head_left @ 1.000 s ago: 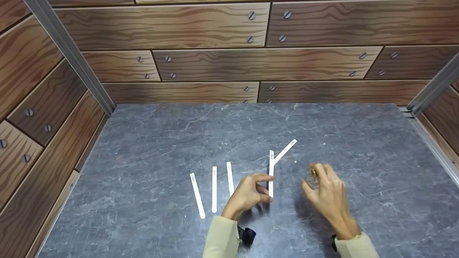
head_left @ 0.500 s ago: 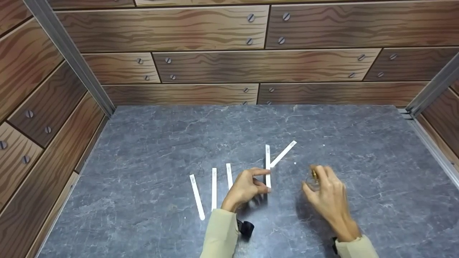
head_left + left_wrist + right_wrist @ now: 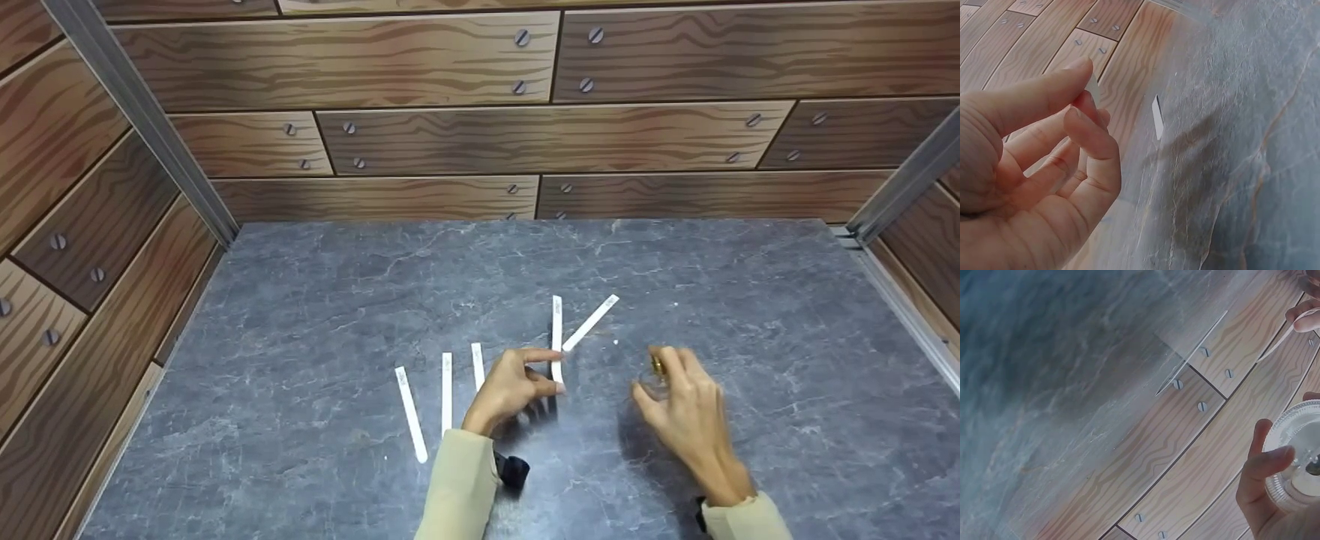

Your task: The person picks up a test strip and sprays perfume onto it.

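Observation:
Between thumb and fingertips, my left hand point(image 3: 516, 386) pinches a white paper test strip point(image 3: 557, 322), its lower end bent. In the left wrist view, the fingers mostly hide that strip. A second strip point(image 3: 591, 322) lies slantwise on the table, its lower end close beside the left fingertips. My right hand point(image 3: 688, 405) grips a clear glass perfume bottle point(image 3: 1303, 424) with a gold-coloured top, to the right of the strips. The right wrist view shows the bottle's round, ribbed base, cut off by the frame edge.
Three more white strips lie left of my left hand: a tilted one point(image 3: 410, 412), a straight one point(image 3: 447, 390), and one point(image 3: 478, 364) partly hidden by the hand. The grey marbled table point(image 3: 337, 300) meets wood-patterned walls point(image 3: 450, 135) at the back and sides.
My left hand has shifted slightly left and away from me with its strip, which now bends at the lower end. The right hand and perfume bottle stay almost in place.

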The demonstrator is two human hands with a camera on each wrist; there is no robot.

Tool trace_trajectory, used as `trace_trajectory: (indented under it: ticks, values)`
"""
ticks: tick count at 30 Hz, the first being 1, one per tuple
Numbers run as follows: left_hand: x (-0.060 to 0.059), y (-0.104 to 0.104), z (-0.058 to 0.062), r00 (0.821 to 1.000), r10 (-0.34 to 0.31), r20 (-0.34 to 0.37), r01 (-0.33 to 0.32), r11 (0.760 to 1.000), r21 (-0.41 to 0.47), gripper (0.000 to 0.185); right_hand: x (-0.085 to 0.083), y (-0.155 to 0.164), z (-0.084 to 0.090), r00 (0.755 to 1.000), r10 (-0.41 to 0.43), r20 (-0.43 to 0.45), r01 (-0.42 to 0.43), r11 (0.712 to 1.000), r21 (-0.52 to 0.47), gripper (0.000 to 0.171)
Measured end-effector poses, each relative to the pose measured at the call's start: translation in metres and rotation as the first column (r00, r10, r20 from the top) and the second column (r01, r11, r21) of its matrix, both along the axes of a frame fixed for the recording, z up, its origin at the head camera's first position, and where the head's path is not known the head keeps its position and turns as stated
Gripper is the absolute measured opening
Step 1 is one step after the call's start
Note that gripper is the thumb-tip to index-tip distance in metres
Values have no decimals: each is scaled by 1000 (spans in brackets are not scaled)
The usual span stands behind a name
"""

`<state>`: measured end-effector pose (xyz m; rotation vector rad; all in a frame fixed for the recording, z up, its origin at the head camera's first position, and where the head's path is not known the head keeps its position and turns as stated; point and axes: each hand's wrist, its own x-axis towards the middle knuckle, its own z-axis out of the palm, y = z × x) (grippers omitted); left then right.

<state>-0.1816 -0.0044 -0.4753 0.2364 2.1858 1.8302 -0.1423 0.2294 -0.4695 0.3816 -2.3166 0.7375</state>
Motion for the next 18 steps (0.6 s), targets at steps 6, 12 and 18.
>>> trace_trajectory:
  ticks: [6, 12, 18]
  values:
    - [-4, -1, 0, 1000, -2, 22, 3, 1000, -8, 43, 0, 0, 0, 1000, -3, -6, 3, 1000, 2, 41]
    - [-9, 0, -2, 999, 36, 9, -36, 999, -13, 32, -1, 0, -1, 1000, -7, -17, 8, 1000, 8, 41]
    - [-17, 2, -2, 995, 94, -24, -94, 995, -25, 18, -1, 0, 0, 1000, -13, -16, 13, 1000, 5, 41]
